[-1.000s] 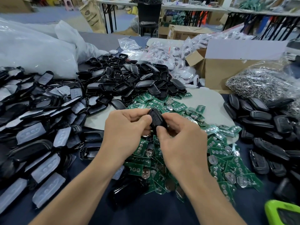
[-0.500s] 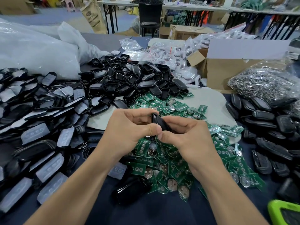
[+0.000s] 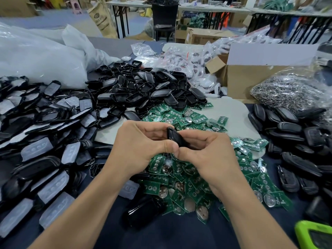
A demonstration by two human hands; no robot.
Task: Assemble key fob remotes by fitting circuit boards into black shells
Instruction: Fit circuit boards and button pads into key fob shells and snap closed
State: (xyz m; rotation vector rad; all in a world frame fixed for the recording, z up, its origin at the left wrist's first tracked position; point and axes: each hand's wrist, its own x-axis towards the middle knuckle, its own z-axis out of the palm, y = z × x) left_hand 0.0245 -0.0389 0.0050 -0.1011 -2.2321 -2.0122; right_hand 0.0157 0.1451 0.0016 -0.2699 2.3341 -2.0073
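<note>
Both hands, the left hand [image 3: 138, 146] and right hand [image 3: 206, 151], pinch one black shell [image 3: 175, 137] between them above the green circuit boards [image 3: 179, 178] heaped on the tabletop [image 3: 170, 234].

We see only the upper end of the black shell [image 3: 173, 135]. The fingers of the left hand [image 3: 142, 146] and right hand [image 3: 204, 153] cover the rest, so we cannot tell whether a board sits inside. The 2 wrists hide part of the circuit board pile [image 3: 179, 178]. The green device [image 3: 314, 234] is cut by the bottom-right corner. The right shell pile [image 3: 291, 141] and the white bag [image 3: 36, 56] run off the side edges. Print on the boards is too small to read.
</note>
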